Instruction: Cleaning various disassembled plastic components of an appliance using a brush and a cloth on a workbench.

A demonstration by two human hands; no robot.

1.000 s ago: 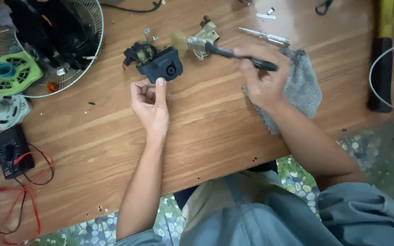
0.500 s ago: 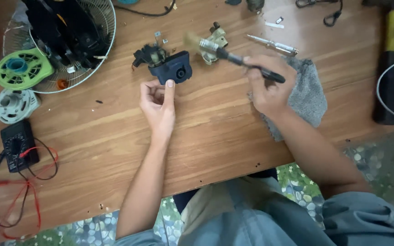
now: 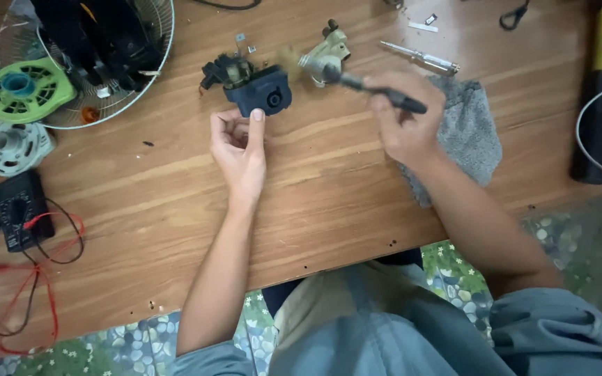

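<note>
One dark blue plastic motor housing lay at 12 o'clock on the wooden counter. One black-handled brush and one slim metal screwdriver sat toward 1 o'clock. There was one grey cloth, one yellow-and-black hammer at 2 o'clock, one black multimeter at 9 o'clock, one green plastic disc, and one wire fan guard.
</note>
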